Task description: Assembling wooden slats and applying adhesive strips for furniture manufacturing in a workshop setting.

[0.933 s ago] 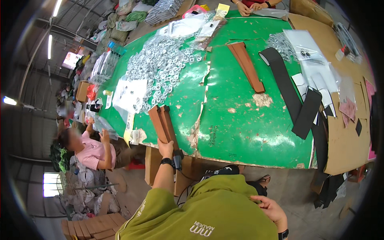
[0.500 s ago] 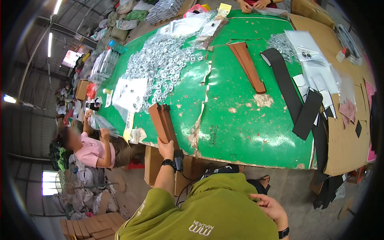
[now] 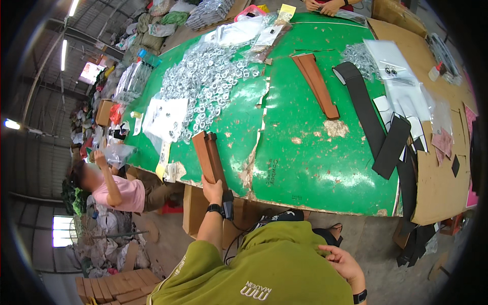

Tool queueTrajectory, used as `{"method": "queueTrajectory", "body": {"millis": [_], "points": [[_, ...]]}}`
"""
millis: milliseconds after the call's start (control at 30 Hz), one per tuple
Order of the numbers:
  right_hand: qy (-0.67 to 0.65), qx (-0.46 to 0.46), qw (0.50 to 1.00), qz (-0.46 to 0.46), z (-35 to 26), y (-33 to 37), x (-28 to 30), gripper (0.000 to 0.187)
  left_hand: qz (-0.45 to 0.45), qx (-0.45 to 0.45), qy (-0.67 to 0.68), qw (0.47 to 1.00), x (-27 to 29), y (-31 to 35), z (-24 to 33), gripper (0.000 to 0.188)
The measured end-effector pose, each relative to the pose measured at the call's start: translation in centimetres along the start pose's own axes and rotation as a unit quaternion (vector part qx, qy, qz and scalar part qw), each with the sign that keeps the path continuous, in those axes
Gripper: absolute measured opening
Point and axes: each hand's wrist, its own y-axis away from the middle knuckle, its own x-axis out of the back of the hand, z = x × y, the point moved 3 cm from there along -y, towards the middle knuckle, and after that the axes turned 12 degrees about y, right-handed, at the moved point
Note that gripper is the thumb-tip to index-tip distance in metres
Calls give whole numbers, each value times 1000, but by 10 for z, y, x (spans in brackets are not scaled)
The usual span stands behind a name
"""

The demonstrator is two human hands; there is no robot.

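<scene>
My left hand [image 3: 213, 191] is closed around a bundle of brown leather-like straps [image 3: 208, 155], stacked lengthwise at the table's near edge. The bundle slants up and away from me over the green tabletop. Beside that wrist is a dark block-like object [image 3: 228, 206] with a cable running below it; what it is I cannot make out. My right hand [image 3: 343, 262] rests against the right side of my green shirt, index finger stretched out and the others loosely bent, nothing visible in it. Another bundle of brown straps [image 3: 317, 86] lies farther right on the table.
Many small clear-wrapped metal rings or buckles [image 3: 206, 81] are heaped on the green table [image 3: 305, 168]. Wide black strips [image 3: 363, 109] and clear bags [image 3: 399, 71] lie at right by cardboard [image 3: 439, 178]. A co-worker in pink [image 3: 124, 193] stands left; another's hands [image 3: 330, 6] are across.
The strap bundle in my left hand has turned slightly and its layers look closer together. The co-worker in pink has raised a hand and shifted a clear bag. My right hand stays put.
</scene>
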Motion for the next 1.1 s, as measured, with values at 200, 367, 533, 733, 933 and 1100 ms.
{"method": "queueTrajectory", "body": {"millis": [200,367,533,733,933,1100], "points": [[-14,10,1000,10,10,1,-3,54,27,-22,4,999,4,-7,0,83],[34,44,997,44,-3,11,-14,51,-42,25,24,999,-9,-41,-27,86],[78,134,986,69,16,29,-14,52,42,-158,-178,970,-37,-42,-9,97],[132,143,974,116,47,58,-14,54,-25,-414,-123,902,-76,40,85,78],[57,276,932,226,111,122,-26,53,-379,-533,-144,743,-144,208,157,67],[95,234,862,440,199,175,-23,46,-451,-652,28,609,-190,352,195,46]]}}
